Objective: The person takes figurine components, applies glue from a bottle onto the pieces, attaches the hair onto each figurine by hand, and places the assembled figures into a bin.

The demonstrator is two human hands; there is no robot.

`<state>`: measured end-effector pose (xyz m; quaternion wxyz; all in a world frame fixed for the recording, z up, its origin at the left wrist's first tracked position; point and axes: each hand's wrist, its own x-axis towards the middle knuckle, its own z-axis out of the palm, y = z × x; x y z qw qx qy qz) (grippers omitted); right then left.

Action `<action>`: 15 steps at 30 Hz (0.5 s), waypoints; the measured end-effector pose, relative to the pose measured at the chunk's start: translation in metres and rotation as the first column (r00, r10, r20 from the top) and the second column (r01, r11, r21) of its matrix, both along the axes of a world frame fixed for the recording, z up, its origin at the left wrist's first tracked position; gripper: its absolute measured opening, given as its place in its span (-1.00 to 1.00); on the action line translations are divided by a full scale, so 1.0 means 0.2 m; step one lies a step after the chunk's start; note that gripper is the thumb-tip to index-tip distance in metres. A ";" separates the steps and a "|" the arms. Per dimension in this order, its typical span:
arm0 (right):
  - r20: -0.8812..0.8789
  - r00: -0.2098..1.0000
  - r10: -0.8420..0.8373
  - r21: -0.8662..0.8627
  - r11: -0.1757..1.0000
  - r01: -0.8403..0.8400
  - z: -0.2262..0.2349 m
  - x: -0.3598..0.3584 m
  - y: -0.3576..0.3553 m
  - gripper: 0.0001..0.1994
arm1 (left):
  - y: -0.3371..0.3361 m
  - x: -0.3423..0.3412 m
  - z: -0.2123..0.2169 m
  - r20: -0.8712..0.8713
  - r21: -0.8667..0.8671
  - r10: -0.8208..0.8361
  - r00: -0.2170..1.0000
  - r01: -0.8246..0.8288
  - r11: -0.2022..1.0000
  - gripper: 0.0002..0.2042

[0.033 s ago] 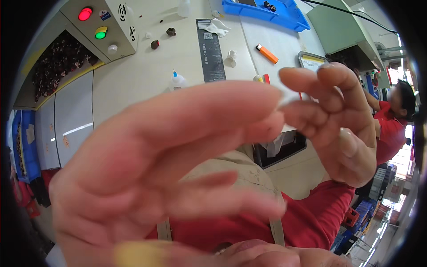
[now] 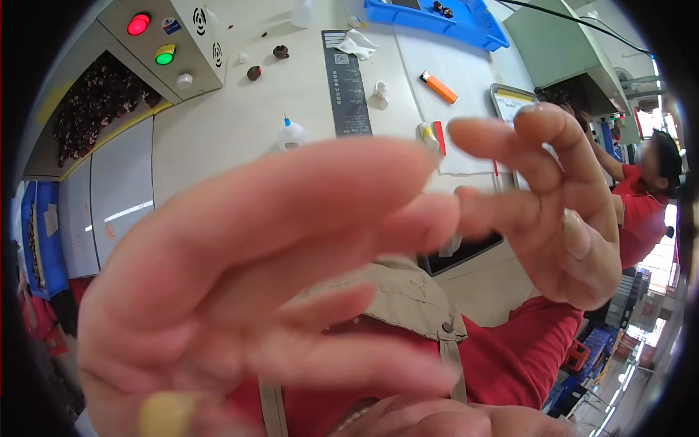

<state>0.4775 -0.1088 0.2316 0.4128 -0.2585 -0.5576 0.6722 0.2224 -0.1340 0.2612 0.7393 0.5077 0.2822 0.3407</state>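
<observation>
My left hand (image 2: 240,269) fills much of the view close up and is blurred. Its fingers are spread with gaps between them, and a yellow band (image 2: 166,415) is wrapped round one of them. I see nothing held in it. At the right, my right hand (image 2: 557,197) has its fingers bent and their tips apart, with no visible object between them. A fingertip of each hand meets or nearly meets; the blur hides whether they touch. Beyond them are a red strip (image 2: 439,138), a small yellow-and-white tube (image 2: 428,135) and a white bottle with a blue tip (image 2: 290,133).
An orange lighter (image 2: 438,87), a white cloth (image 2: 357,45) and dark lumps (image 2: 254,73) lie on the table. A blue tray (image 2: 437,23) stands at the back. A grey box (image 2: 156,54) with red and green lights is at left. Another person (image 2: 644,204) in red works at right.
My left hand's upper fingertips have drawn slightly left and farther apart. The right hand's fingertips have shifted a little, and more of the red strip and tube shows.
</observation>
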 end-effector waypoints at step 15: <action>-0.340 0.932 0.126 0.188 0.980 -0.064 0.08 0.02 -0.13 -0.54 | -0.02 -0.04 -0.12 -0.015 -0.006 0.038 0.999 -0.038 0.999 -0.36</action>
